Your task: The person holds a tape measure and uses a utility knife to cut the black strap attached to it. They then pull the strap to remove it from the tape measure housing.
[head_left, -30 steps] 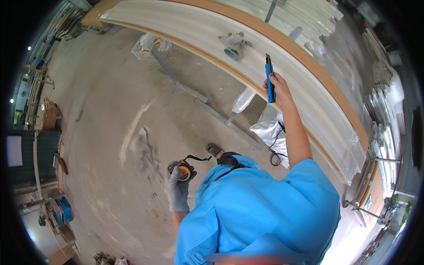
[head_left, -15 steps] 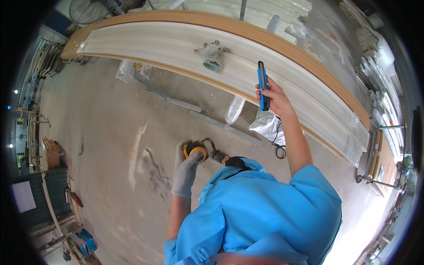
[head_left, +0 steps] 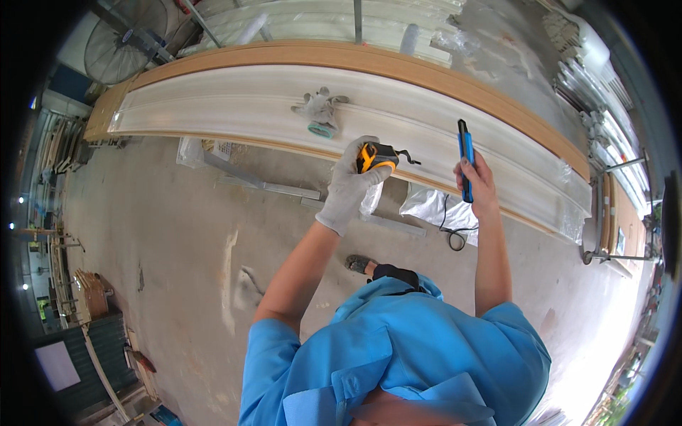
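My left hand (head_left: pixel 347 186), in a pale grey work glove, is closed around a black and yellow tape measure (head_left: pixel 375 157) at the near edge of the long white panels. A dark strap hangs off the tape measure's right side. Bare, my right hand (head_left: pixel 481 186) grips a blue utility knife (head_left: pixel 466 162) upright, its black tip pointing away from me. A loose grey glove (head_left: pixel 319 108) with a green cuff lies on the white panels (head_left: pixel 234 92), beyond my left hand.
Wooden boards (head_left: pixel 312 51) run along the panels' far side. Beneath the near edge are metal bars (head_left: pixel 291 190), a silvery bag (head_left: pixel 430 204) and a black cable (head_left: pixel 455 238). A large fan (head_left: pixel 117 50) stands far left; wrapped lengths (head_left: pixel 597 106) are stacked at right.
My left hand has swung up and forward with the tape measure, from over the floor to the panels' edge. My right hand, with the knife, has shifted right and slightly nearer.
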A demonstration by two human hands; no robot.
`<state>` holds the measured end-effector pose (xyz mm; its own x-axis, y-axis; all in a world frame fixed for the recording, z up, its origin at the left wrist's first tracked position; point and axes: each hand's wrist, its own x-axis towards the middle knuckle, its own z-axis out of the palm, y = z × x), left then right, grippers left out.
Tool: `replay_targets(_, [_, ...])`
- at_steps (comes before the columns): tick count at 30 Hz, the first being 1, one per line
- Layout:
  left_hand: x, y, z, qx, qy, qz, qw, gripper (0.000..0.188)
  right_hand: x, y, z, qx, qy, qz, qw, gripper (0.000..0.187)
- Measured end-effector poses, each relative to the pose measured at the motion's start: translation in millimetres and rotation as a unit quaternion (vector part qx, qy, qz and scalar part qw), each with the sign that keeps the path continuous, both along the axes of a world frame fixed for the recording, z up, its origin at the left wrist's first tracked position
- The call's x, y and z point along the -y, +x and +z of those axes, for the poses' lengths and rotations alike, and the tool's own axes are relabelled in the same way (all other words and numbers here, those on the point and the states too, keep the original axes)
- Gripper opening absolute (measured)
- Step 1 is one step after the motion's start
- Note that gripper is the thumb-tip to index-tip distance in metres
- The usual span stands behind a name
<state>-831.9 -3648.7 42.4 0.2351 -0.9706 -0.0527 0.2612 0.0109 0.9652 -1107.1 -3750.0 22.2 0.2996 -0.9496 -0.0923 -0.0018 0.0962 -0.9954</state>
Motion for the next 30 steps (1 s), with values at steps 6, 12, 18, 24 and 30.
replay_targets(6, [5.7,-5.6,-18.7,-0.049,-0.026,-0.029,0.998,0.055,-2.8,8.5,6.4,-0.037,-0.009,-0.018,0.999,0.03])
replay_targets(12, [-30.8,5.9,-22.0,-0.105,0.053,-0.018,0.993,0.052,21.2,25.9,-7.8,-0.165,-0.119,0.057,0.977,0.031])
replay_targets(18, [-108.0,25.1,-40.4,-0.041,0.115,0.097,0.988,0.06,41.4,70.3,-46.8,-0.148,-0.094,0.06,0.983,0.018])
replay_targets(24, [-251.6,53.3,-57.1,-0.05,0.173,0.301,0.937,0.065,0.9,191.5,-66.7,-0.119,-0.038,0.246,0.961,0.027])
replay_targets(30, [-423.0,56.0,-32.8,-0.061,0.035,0.524,0.849,0.069,-174.1,346.8,-43.6,-0.017,0.009,0.547,0.837,0.031])
